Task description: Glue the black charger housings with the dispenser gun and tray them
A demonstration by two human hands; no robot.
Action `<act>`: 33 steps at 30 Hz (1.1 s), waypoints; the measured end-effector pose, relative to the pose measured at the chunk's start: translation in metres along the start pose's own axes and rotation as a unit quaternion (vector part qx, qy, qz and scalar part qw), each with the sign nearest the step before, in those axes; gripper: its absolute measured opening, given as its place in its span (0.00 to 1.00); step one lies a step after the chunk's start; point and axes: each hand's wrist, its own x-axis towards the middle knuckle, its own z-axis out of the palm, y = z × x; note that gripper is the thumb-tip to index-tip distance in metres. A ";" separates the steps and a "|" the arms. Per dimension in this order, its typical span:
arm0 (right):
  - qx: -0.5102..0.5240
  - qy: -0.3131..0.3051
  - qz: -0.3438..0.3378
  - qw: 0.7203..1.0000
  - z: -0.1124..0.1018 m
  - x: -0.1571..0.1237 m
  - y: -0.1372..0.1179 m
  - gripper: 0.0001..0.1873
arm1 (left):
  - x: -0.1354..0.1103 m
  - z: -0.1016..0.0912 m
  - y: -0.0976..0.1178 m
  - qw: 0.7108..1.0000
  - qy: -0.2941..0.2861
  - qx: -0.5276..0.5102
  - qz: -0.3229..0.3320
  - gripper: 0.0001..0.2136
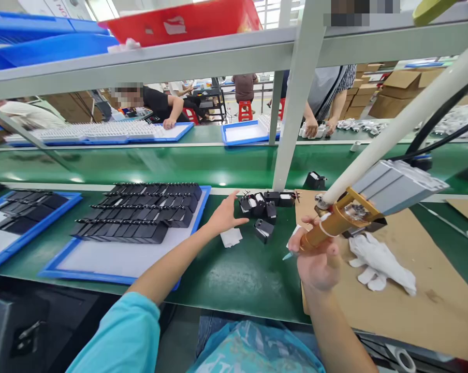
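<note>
My left hand (223, 213) reaches over the green bench, fingers spread and holding nothing. Just right of it lie several small black box-shaped parts (264, 230), some with thin wires. Below the fingers is a white paper piece (231, 237). My right hand (318, 261) is closed around a slim tool with a light-blue tip (287, 256); the tool's body is mostly hidden. A gold-coloured cylinder (322, 232) with a grey ribbed block (397, 186) passes in front of that hand, at the end of a white pole (374, 150). Whether the hand also grips the cylinder I cannot tell.
A blue-rimmed tray (117, 277) holds rows of black boxes; another tray (3, 259) stands farther left. Cardboard (424, 321) with a white glove (385, 261) covers the right side. A metal upright (296, 103) and shelf stand ahead. Co-workers sit across the green belt (172, 163).
</note>
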 end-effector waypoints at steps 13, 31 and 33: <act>-0.001 0.004 0.015 1.000 0.006 -0.002 -0.006 0.19 | -0.096 -0.037 0.035 0.965 -0.233 -0.094 0.076 0.27; 0.000 -0.032 0.012 0.999 0.044 -0.010 0.000 0.19 | -0.158 0.048 0.047 0.990 0.097 -0.105 0.001 0.14; 0.006 -0.045 0.012 0.999 0.047 -0.010 0.001 0.19 | -0.159 0.053 0.052 0.994 0.091 -0.063 0.019 0.21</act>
